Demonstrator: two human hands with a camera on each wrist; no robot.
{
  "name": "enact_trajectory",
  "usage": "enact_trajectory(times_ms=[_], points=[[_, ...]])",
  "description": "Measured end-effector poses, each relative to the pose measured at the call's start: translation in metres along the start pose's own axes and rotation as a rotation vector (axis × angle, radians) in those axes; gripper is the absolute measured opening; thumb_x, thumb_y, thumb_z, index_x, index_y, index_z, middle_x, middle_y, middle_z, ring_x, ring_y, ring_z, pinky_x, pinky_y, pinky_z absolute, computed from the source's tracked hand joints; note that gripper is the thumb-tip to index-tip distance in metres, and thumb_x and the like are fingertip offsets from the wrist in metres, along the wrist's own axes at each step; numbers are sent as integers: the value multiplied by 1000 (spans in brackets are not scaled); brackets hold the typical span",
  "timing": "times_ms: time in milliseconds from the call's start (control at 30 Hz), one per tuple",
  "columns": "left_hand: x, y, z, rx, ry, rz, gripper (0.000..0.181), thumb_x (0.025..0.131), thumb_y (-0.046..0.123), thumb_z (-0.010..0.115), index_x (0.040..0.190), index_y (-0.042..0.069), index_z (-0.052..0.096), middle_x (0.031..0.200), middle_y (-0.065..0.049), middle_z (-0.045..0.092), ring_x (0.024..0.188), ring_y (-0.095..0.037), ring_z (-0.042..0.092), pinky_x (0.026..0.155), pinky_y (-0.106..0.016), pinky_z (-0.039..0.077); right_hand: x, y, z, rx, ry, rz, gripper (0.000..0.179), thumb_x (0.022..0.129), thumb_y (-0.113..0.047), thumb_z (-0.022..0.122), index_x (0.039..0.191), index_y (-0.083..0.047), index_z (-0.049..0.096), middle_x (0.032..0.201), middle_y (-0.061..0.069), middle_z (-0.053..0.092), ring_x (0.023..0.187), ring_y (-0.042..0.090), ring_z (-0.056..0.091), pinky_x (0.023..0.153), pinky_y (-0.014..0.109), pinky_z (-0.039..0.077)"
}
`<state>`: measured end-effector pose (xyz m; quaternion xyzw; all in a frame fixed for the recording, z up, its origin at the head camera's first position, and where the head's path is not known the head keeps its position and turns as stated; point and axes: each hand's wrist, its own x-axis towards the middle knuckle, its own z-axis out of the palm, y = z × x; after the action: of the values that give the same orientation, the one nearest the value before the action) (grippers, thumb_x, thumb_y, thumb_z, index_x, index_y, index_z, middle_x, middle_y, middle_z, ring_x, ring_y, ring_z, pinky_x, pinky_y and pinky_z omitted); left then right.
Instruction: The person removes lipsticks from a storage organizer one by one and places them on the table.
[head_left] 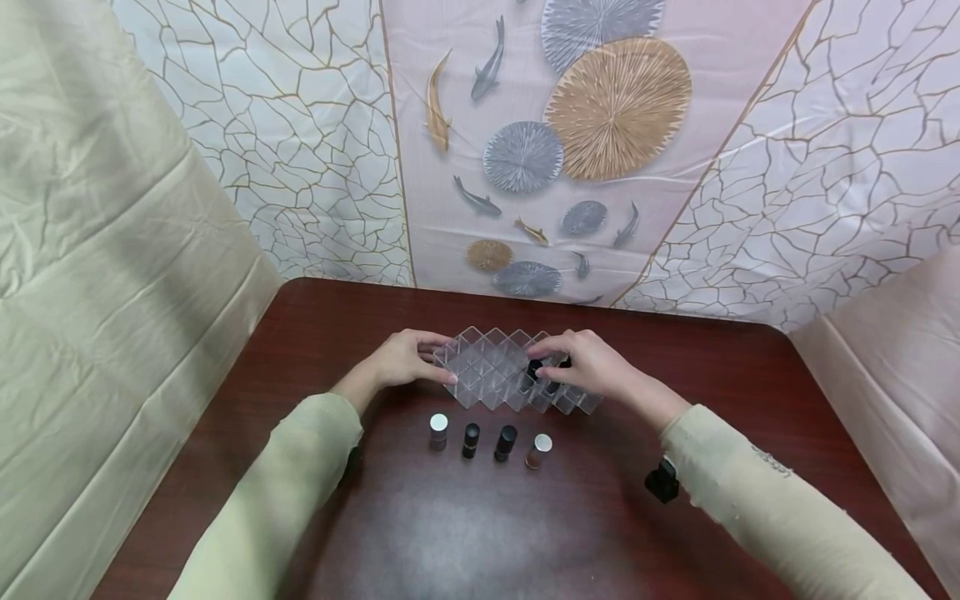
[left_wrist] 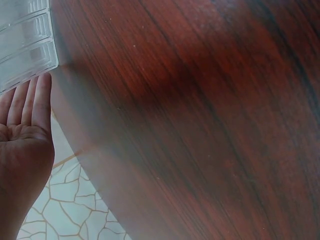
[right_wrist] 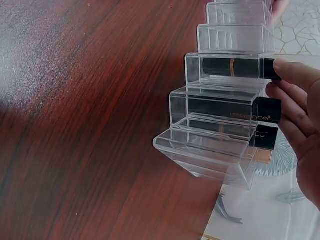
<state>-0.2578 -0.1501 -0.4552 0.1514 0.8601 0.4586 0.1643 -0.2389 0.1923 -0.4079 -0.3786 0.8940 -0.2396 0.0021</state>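
Observation:
A clear lipstick organizer [head_left: 487, 371] with diamond-shaped compartments stands on the table. My left hand [head_left: 405, 358] holds its left end, thumb at the front and fingers behind; in the left wrist view those fingers lie straight against the clear wall. At the right part, my right hand [head_left: 588, 362] pinches the cap of a black lipstick [right_wrist: 240, 67], whose body with a copper-coloured band sits inside a compartment. Beside it, further black tubes [right_wrist: 225, 107] stand in neighbouring compartments, partly behind the fingers in the head view.
In front of the organizer stand a silver-capped tube [head_left: 438, 429], a small black tube [head_left: 471, 440], another black tube [head_left: 506, 443] and a silver-capped tube with a brownish body [head_left: 538, 451]. Patterned cloth [head_left: 525, 167] hangs behind the dark wooden table [head_left: 450, 533].

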Motion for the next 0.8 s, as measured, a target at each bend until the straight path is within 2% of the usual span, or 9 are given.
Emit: enact_trajectory(times_ms=[467, 633, 800], points=[[0, 0, 0, 13, -6, 4, 70, 83, 28, 95, 145, 11, 67, 133, -11, 73, 129, -29, 68, 110, -46, 53, 2, -2, 0, 13, 14, 11, 26, 94, -8, 81, 120, -3, 79, 107, 7, 82, 98, 25, 78, 82, 49, 61], [-1, 1, 0, 2, -1, 10, 70, 82, 28, 95, 144, 11, 68, 134, -12, 73, 129, -31, 68, 111, -47, 52, 2, -6, -6, 5, 28, 40, 27, 94, -9, 81, 120, -4, 80, 107, 6, 82, 99, 22, 79, 83, 50, 61], [-2, 0, 0, 8, -1, 19, 69, 83, 28, 95, 144, 10, 68, 134, -13, 73, 128, -31, 68, 110, -48, 52, 2, -10, -15, 46, 51, 52, 27, 94, -7, 82, 121, -3, 79, 106, 6, 82, 95, 19, 79, 80, 47, 62]])
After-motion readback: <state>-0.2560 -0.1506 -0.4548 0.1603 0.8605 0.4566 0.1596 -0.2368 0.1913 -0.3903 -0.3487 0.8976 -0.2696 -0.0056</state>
